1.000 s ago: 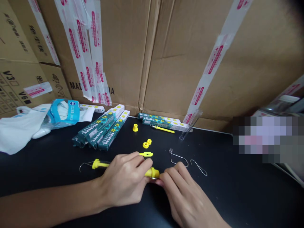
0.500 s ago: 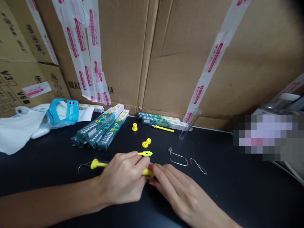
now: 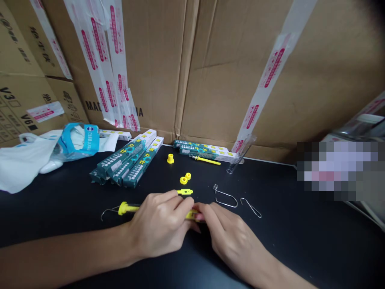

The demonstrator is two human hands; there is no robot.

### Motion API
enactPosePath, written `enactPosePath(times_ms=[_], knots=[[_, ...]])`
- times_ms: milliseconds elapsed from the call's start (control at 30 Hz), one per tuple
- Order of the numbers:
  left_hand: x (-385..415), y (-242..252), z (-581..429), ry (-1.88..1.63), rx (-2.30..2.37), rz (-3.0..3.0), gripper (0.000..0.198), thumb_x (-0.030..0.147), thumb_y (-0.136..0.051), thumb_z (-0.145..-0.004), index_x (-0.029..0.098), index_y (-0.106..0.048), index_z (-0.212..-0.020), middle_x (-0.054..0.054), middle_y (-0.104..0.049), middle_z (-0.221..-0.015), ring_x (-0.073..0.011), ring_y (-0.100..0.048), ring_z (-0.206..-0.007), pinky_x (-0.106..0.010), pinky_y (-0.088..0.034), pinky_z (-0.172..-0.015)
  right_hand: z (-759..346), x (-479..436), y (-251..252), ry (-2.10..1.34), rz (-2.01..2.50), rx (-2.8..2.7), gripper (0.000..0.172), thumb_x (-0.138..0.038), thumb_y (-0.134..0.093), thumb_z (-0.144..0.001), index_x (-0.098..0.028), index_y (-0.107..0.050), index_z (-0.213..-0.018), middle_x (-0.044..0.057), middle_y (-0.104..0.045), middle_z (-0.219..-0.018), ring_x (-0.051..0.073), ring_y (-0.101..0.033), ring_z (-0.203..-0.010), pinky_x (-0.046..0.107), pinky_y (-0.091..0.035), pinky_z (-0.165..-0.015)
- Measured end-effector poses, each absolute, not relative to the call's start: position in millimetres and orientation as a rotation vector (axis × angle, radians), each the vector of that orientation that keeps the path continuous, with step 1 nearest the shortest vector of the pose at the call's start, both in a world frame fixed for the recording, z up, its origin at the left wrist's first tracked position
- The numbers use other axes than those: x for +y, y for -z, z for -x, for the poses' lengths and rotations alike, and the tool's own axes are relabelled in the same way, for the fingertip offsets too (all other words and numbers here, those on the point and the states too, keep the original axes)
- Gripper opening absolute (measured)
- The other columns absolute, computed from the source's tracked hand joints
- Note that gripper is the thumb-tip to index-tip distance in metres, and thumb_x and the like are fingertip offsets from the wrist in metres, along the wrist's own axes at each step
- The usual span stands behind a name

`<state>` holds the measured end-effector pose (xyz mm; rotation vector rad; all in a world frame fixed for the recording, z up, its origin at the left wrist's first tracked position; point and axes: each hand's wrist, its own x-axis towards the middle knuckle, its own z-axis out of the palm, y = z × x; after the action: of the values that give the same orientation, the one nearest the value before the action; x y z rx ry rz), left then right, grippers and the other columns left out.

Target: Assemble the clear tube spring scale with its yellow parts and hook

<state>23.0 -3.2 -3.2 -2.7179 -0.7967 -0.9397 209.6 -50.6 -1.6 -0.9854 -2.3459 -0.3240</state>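
Observation:
My left hand (image 3: pixel 164 226) is wrapped round a spring scale (image 3: pixel 129 208), a clear tube with yellow ends, lying roughly level above the black table. Its yellow cap and wire hook (image 3: pixel 106 213) stick out to the left of the fist. At the other end, my right hand (image 3: pixel 236 237) is closed with its fingertips pinching the scale's yellow end; the exact contact is partly hidden by the fingers. Just beyond my left knuckles lies a flat yellow strip (image 3: pixel 185 192), partly covered. Right of it are a bent wire loop with a coil (image 3: pixel 226 198) and a small wire hook (image 3: pixel 251 208).
Farther back are two small yellow rings (image 3: pixel 183 180), a yellow cap (image 3: pixel 170 158), a yellow rod (image 3: pixel 207 161) and a clear tube (image 3: pixel 240 155). Several green-white boxes (image 3: pixel 142 162) lie left, beside a blue tissue pack (image 3: pixel 80 140). Cardboard (image 3: pixel 240 60) walls the back.
My right fingers have shifted at the scale's yellow end, and a fingertip now shows there. The scale has moved slightly right. My left hand keeps its grip.

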Motion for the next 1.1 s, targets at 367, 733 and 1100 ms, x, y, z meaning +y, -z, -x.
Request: enactPosePath(times_ms=[367,733,1100], knots=[[-5.5,1.2,-21.7,0.964,-0.708,2.679,0.02,0.02,-0.056,-0.092,0.019,-0.056,-0.073,0.001,-0.055,-0.059,-0.0181,-0.054,-0.055,-0.035,-0.033,-0.048,-207.2,-51.4,8.7,-0.011,1.081,-2.142,0.028,0.001,-0.033,-0.091,-0.021,-0.047,-0.082,-0.003,-0.053,-0.065,0.011,-0.049,-0.051,0.02,-0.037,-0.048],[-2.9,4.1,-18.4,1.012,-0.703,2.706,0.023,0.027,-0.056,-0.096,0.017,-0.056,-0.076,-0.001,-0.061,-0.065,-0.0182,-0.057,-0.058,-0.032,-0.039,-0.05,-210.6,-47.9,12.9,-0.224,1.122,-2.087,0.025,-0.007,-0.036,-0.099,-0.021,-0.056,-0.093,-0.004,-0.057,-0.069,0.01,-0.051,-0.052,0.02,-0.041,-0.054],[-4.3,1.0,-15.7,0.983,-0.634,2.805,0.039,0.041,-0.047,-0.103,0.014,-0.059,-0.076,-0.003,-0.063,-0.063,-0.019,-0.061,-0.057,-0.03,-0.048,-0.05,-225.0,-46.6,7.3,-0.144,1.048,-2.293,0.033,-0.006,-0.03,-0.1,-0.018,-0.054,-0.117,0.003,-0.068,-0.081,0.016,-0.066,-0.065,0.025,-0.052,-0.058]])
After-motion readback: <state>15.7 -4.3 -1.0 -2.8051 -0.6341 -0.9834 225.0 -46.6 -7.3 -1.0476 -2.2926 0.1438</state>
